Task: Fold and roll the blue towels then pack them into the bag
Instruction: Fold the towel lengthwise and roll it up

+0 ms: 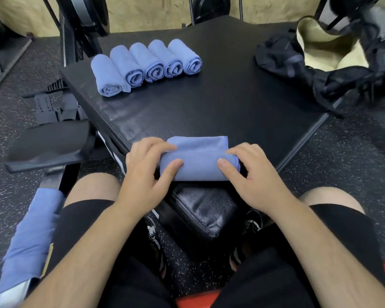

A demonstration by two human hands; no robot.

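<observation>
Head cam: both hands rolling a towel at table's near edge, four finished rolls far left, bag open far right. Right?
One error: the head view shows five finished rolls, not four. Otherwise right: left hand and right hand grip the towel at the near edge of the table, bag open far right.

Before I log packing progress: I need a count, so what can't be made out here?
Head view only.
Inside the bag: its slumped rim and the frame edge hide the contents.
The towel being rolled: the left hand and right hand cover both ends.
The blue cloth at lower left: cut off by the edge, uncountable.
</observation>
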